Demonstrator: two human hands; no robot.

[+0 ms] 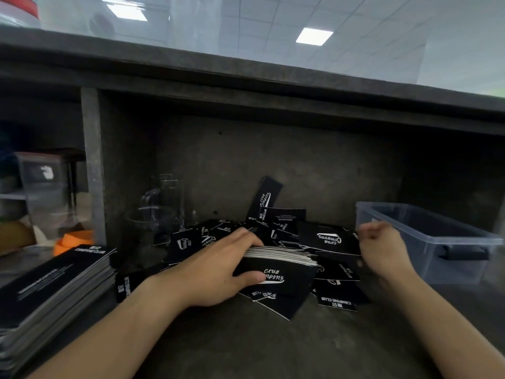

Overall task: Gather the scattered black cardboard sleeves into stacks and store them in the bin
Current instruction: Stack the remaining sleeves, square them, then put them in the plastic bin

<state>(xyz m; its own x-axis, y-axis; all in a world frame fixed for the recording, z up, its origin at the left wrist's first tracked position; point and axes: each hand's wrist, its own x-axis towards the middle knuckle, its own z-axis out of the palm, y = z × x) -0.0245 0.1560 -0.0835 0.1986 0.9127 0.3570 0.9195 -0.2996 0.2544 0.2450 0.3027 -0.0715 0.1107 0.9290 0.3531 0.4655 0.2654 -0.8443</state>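
Our left hand grips a stack lettered "CAMPING CLUB"; right hand loosely curled, blurred; bin just beyond it

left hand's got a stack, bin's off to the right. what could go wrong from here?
1. The left hand pinches the gathered stack from one end only; its far edges already look fanned, so sleeves may slip out in transit.
2. Empty glasses stand right behind the loose pile; a sweep could knock them.
3. The bin lies past the right hand, so the carry may clip it.
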